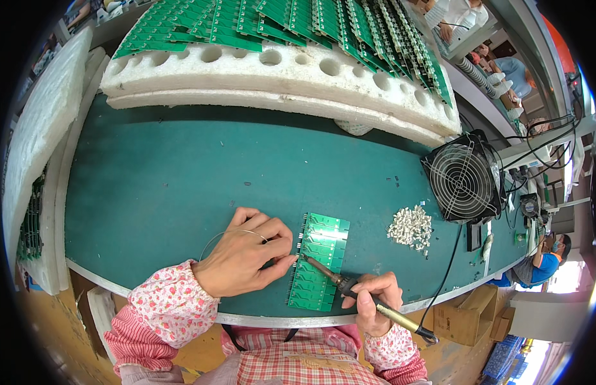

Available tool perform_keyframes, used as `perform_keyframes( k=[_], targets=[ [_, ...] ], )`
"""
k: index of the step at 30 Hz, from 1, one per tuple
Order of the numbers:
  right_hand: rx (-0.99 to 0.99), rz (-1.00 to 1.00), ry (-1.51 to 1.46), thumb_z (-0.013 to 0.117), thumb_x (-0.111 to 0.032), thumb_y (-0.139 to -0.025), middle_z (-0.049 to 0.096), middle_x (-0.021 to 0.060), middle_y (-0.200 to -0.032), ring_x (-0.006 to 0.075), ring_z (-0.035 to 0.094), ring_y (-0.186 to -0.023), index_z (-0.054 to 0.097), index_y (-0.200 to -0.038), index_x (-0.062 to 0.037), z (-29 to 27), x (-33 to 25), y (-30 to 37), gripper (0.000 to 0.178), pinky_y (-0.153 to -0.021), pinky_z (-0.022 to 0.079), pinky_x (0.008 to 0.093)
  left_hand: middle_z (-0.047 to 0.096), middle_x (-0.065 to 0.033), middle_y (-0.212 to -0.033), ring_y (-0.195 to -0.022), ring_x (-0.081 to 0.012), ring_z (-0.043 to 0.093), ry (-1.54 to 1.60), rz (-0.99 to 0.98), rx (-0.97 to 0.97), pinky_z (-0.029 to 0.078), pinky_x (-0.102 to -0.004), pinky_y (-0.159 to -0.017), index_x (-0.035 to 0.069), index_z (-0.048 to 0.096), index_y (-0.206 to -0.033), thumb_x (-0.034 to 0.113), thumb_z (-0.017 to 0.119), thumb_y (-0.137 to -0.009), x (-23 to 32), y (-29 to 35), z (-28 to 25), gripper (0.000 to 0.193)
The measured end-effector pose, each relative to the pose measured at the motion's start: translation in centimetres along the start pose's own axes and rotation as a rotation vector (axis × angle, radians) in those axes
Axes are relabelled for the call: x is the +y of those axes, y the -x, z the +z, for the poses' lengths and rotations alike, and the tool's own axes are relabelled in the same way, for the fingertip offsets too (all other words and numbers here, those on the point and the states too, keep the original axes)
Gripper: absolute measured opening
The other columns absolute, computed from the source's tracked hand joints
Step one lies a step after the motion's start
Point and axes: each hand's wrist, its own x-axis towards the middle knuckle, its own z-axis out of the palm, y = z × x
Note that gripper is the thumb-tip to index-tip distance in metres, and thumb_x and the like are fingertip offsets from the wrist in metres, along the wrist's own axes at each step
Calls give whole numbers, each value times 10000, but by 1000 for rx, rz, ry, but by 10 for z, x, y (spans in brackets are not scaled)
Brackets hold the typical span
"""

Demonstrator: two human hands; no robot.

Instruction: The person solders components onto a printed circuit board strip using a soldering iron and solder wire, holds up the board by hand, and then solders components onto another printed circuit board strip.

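Note:
A green circuit board point(328, 239) lies on the green mat, with a row of pins along its left edge. My right hand point(378, 296) grips a soldering iron point(400, 318) like a pen; its tip rests at or just above the board's left edge. At that same edge, the thumb and fingers of my left hand point(245, 256) are pinched together close to the iron's tip. A thin silvery solder wire point(216, 239) arcs over the back of this hand and into its fingers. The pinched end of the wire is too small to make out.
White foam slabs point(278, 83) stacked with many green boards point(234, 25) span the back. More foam point(44, 147) stands left. To the right are a pile of small metal parts point(411, 228), a black fan point(463, 179) and the iron's cable point(446, 273). Other people sit farther off.

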Motion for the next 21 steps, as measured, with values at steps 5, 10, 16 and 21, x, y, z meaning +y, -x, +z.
perform_keyframes(
  k=[5, 10, 16, 21],
  targets=[
    [-1, -13, -1, 619, -103, -889, 637, 92, -630, 135, 622, -495, 521, -876, -14, 1, -2, -1, 133, -478, 485, 250, 574, 30, -877, -789, -164, 528, -2, 1, 9, 349, -350, -848, 110, 556, -712, 134, 726, -777, 0, 1, 1, 184],
    [5, -23, 9, 618, -101, -887, 631, 93, -624, 138, 620, -490, 520, -870, -7, 1, 1, 1, 137, -463, 480, 251, 573, 25, -876, -782, -167, 529, -3, 20, 27, 349, -347, -847, 108, 553, -717, 132, 723, -780, -1, 0, 1, 183],
    [137, -58, -80, 585, -124, -898, 607, 103, -604, 131, 591, -467, 519, -877, 15, 1, 10, 9, 156, -444, 465, 244, 570, 19, -870, -779, -177, 530, 38, -6, 0, 356, -347, -846, 102, 550, -716, 110, 707, -780, -2, 3, -3, 170],
    [128, -26, -89, 577, -148, -905, 603, 112, -611, 120, 566, -452, 518, -885, 22, 1, 7, 9, 181, -435, 459, 242, 572, 12, -868, -777, -182, 527, 49, 10, -7, 367, -354, -865, 97, 560, -716, 96, 698, -762, -2, 4, -3, 146]
  ],
)
